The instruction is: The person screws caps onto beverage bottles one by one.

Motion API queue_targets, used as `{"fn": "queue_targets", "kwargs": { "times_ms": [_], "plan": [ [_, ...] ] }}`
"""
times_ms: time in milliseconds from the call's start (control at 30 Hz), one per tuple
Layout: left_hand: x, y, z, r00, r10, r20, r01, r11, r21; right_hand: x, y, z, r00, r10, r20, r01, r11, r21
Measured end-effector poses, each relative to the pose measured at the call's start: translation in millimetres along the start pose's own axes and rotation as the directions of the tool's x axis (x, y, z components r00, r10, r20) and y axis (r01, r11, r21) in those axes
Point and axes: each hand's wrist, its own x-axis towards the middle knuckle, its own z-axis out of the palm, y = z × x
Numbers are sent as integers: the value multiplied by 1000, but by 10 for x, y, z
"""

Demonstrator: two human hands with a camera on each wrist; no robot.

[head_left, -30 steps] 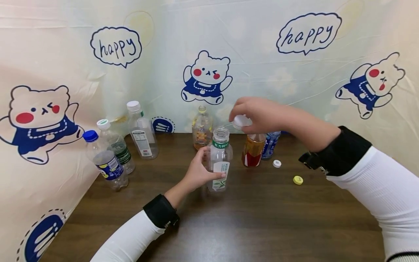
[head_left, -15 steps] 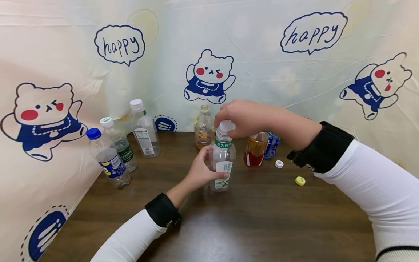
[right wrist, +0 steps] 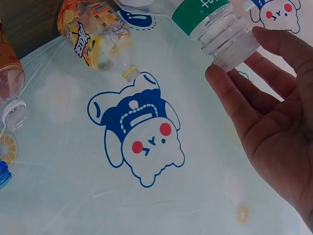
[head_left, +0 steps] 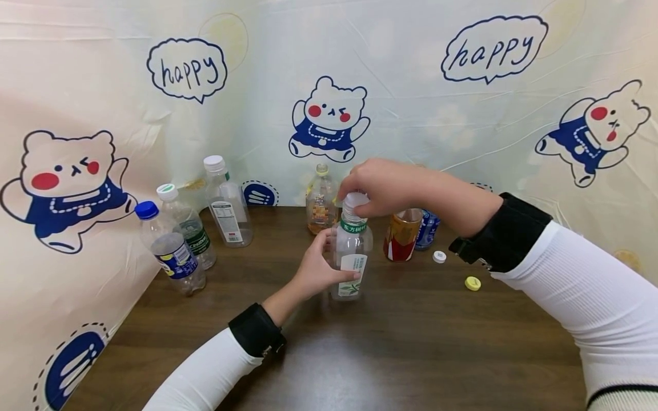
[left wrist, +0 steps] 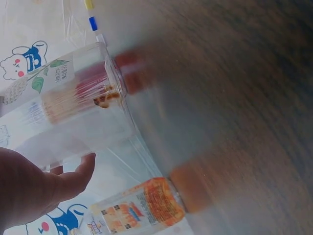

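Observation:
A clear plastic bottle (head_left: 352, 274) with a green neck band and a leaf-print label stands on the table. My left hand (head_left: 321, 265) grips its body from the left, thumb across the label. A white cap (head_left: 354, 201) is on the bottle's mouth, pinched by the fingers of my right hand (head_left: 385, 185). In the right wrist view, the thumb and fingers sit around the cap at the end of the threaded neck (right wrist: 215, 39). Whether the cap is screwed tight cannot be told.
To the left stand a blue-capped bottle (head_left: 177, 260) and two white-capped bottles, one green-labelled (head_left: 197, 237), one taller (head_left: 228, 222). Behind are an uncapped orange-labelled bottle (head_left: 319, 205), a red-and-orange bottle (head_left: 402, 237) and a blue one (head_left: 428, 228). A white cap (head_left: 439, 257) and yellow cap (head_left: 472, 283) lie right.
My right hand has brought the white cap left and down from beside the bottle onto its mouth. My left hand keeps its grip on the bottle.

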Motion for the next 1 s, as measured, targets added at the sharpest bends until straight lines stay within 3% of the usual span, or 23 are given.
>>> {"fn": "queue_targets", "kwargs": {
  "times_ms": [400, 533, 633, 767, 900, 1000],
  "plan": [
    [-10, 37, 44, 1000, 6, 23, -6, 1000, -14, -4, -22, 44, 993, 116, -6, -115, 986, -122],
    [-22, 30, 57, 1000, -7, 24, 7, 1000, -11, -13, -1, 41, 990, 142, 4, -141, 987, -78],
    [-22, 27, 57, 1000, -11, 16, 11, 1000, -13, -46, 37, 5, 993, 122, -8, -121, 992, 41],
    [-16, 34, 52, 1000, -7, 9, 7, 1000, -14, -110, 80, -57, 999, 27, -19, -23, 983, 181],
    [-15, 45, 51, 1000, -5, 14, 5, 1000, -15, -133, 98, -65, 998, -64, -2, 63, 977, 202],
    [-15, 49, 57, 1000, -7, 19, 7, 1000, -18, -134, 93, -50, 998, -61, 9, 58, 981, 185]
  ]
}}
